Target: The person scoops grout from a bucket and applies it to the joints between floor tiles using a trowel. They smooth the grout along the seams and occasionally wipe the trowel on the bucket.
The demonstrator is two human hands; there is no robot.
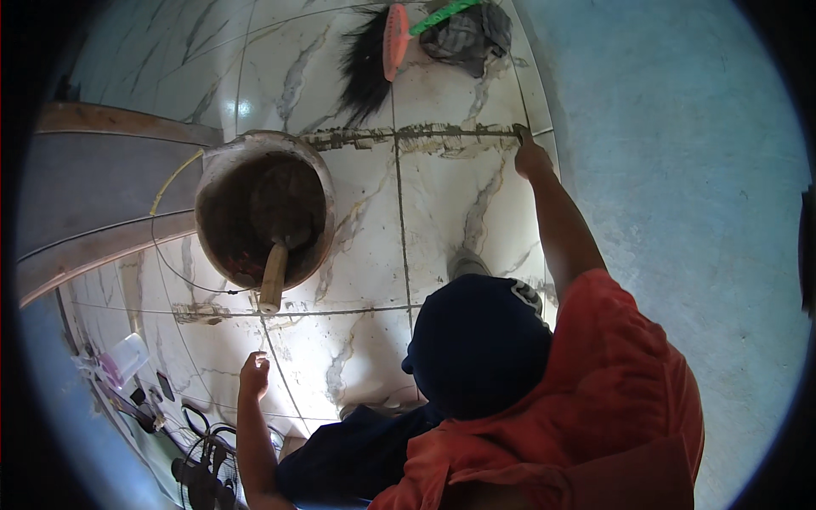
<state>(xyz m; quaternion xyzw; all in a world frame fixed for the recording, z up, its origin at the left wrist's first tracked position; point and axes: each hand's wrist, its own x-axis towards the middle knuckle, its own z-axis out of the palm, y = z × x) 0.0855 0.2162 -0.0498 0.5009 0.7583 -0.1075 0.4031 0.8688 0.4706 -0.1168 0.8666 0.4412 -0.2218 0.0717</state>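
My right arm reaches forward along the wall, and my right hand (530, 158) is down on the floor at the right end of a dark joint (459, 131) between the tiles. Its fingers are closed, with a dark tip touching the joint; whatever they may hold is too small to name. Dark, wet-looking paste is smeared along that joint. Lower left, my left hand (254, 376) hangs with loosely bent fingers, apart and with nothing seen between them. Nearest to it stands a bucket (208, 157) with dark material inside and a wooden-handled tool (273, 279) leaning on the rim.
A broom (395, 42) with black bristles and a crumpled grey bag (472, 38) lie ahead. The pale blue wall (663, 170) runs along my right. A wooden-edged panel (110, 183) is left of the bucket. A fan (208, 467) and a clear plastic container (126, 359) are lower left.
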